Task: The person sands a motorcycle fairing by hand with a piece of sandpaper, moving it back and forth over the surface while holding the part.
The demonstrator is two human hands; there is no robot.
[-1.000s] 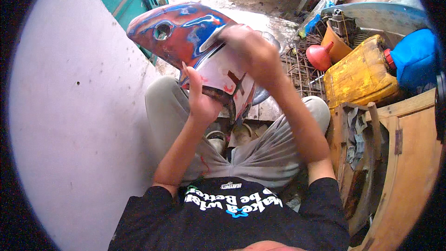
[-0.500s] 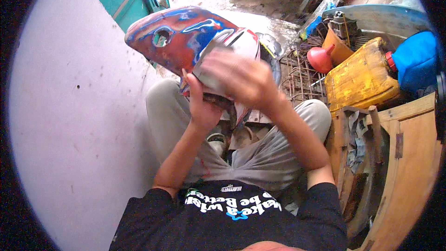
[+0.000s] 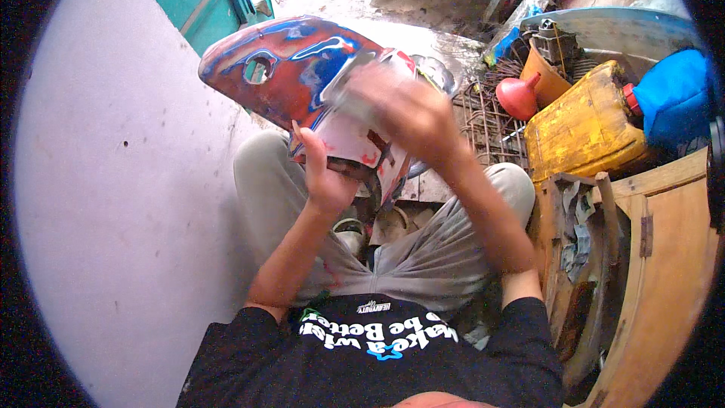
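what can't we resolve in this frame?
- Head view, right hand: motion-blurred; the grey piece under it cannot be identified.
- Painted panel: its lower edge is hidden behind both hands.
- Left hand: palm side faces away, so the grip is unclear.
- Blue object: cut off by the fisheye rim.

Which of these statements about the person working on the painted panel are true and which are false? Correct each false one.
1. The left hand grips the lower edge of the painted panel. True.
2. The right hand rests on the yellow canister. False: it is on the panel, blurred.
3. A red funnel lies beside the canister. True.
4. The person wears a white shirt. False: the shirt is black.
5. A pale wall is on the person's left. True.
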